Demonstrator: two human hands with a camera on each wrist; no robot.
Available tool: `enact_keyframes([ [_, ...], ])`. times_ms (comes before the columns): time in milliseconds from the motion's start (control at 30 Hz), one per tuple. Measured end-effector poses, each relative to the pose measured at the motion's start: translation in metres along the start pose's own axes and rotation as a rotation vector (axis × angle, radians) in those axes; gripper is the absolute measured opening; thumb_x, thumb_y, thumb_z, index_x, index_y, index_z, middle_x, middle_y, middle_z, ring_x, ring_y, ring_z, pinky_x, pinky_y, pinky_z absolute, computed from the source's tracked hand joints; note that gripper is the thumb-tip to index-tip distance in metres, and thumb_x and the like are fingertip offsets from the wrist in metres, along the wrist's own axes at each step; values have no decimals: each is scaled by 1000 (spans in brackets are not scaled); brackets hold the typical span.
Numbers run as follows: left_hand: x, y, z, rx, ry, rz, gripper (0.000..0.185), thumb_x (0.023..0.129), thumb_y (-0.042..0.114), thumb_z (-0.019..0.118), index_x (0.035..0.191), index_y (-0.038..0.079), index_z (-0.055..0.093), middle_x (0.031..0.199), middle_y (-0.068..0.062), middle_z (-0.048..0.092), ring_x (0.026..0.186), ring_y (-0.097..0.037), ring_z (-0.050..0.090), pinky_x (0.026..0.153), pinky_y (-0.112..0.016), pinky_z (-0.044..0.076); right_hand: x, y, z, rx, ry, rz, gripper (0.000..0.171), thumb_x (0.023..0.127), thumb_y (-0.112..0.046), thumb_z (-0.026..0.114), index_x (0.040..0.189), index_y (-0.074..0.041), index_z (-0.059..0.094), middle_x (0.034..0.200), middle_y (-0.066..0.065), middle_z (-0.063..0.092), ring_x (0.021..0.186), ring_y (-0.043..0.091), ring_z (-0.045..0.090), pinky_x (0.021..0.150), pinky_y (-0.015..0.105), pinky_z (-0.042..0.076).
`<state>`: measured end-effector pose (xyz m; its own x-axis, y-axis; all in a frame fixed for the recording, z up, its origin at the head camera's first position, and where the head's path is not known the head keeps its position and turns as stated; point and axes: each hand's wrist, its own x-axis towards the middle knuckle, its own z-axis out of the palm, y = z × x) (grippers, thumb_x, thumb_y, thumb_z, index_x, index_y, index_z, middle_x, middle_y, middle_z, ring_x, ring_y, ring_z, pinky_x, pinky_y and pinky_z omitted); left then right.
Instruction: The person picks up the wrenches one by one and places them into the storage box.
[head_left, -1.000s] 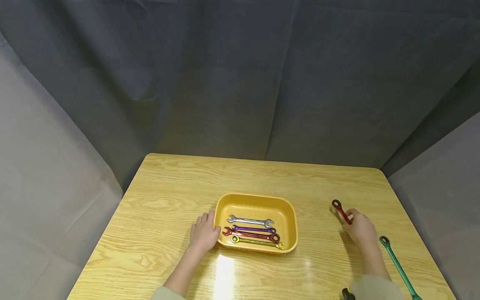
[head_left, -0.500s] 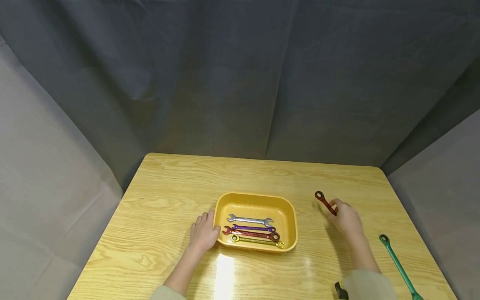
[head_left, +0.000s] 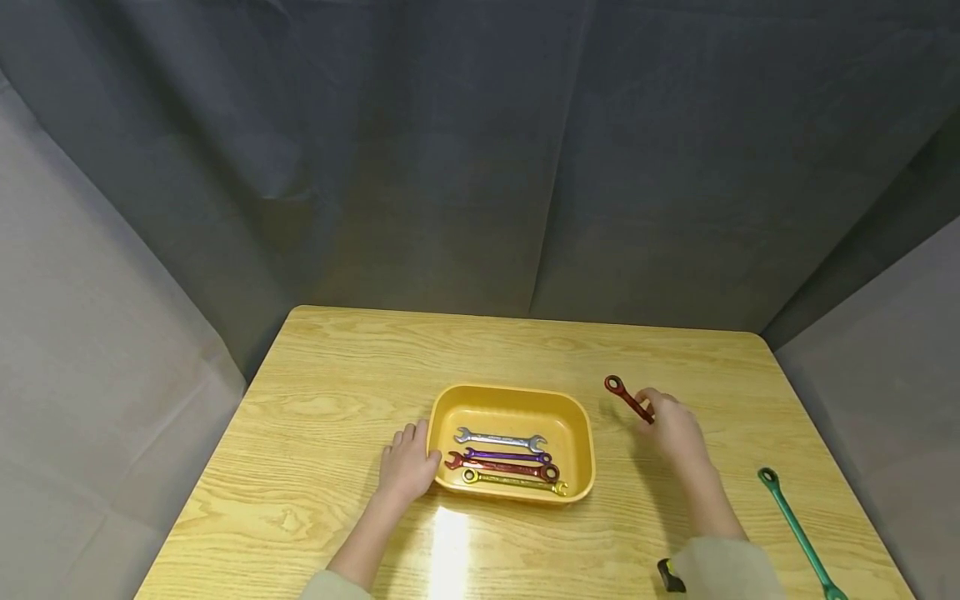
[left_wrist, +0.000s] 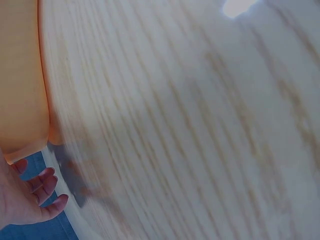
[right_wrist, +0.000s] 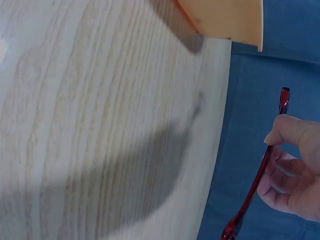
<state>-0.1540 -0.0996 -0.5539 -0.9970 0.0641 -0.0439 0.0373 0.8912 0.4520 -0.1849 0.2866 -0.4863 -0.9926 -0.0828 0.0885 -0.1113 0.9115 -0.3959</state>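
Right hand point(head_left: 673, 427) pinches a thin red wrench point(head_left: 628, 398) mid-shaft, right of the yellow tray point(head_left: 585, 450); stiff, probably slick metal. Left hand point(head_left: 407, 465), fingers relaxed, touches the tray.

Curtained recording booth point(head_left: 480, 150), wooden table point(head_left: 322, 400)

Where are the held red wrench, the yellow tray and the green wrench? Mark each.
held red wrench point(head_left: 627, 397), head view, shaft.
yellow tray point(head_left: 510, 393), head view, far rim.
green wrench point(head_left: 795, 530), head view, shaft.
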Motion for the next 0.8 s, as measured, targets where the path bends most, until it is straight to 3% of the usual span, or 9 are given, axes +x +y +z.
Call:
enact_keyframes([
  [400, 1, -1, 1, 1, -6, -2, 47, 87, 27, 49, 129, 9, 40, 113, -12, 49, 100, -28, 45, 80, -48, 38, 6, -22, 3, -9, 5, -68, 34, 69, 4, 67, 101, 0, 58, 78, 12, 59, 61, 21, 51, 51, 35, 42],
  [800, 1, -2, 4, 23, 15, 3, 45, 86, 28, 50, 126, 9, 42, 110, -12, 50, 98, -28, 46, 78, -46, 39, 15, -48, 14, -14, 27, -152, 30, 68, 4, 69, 97, -3, 61, 80, 12, 60, 66, 22, 56, 58, 40, 47],
])
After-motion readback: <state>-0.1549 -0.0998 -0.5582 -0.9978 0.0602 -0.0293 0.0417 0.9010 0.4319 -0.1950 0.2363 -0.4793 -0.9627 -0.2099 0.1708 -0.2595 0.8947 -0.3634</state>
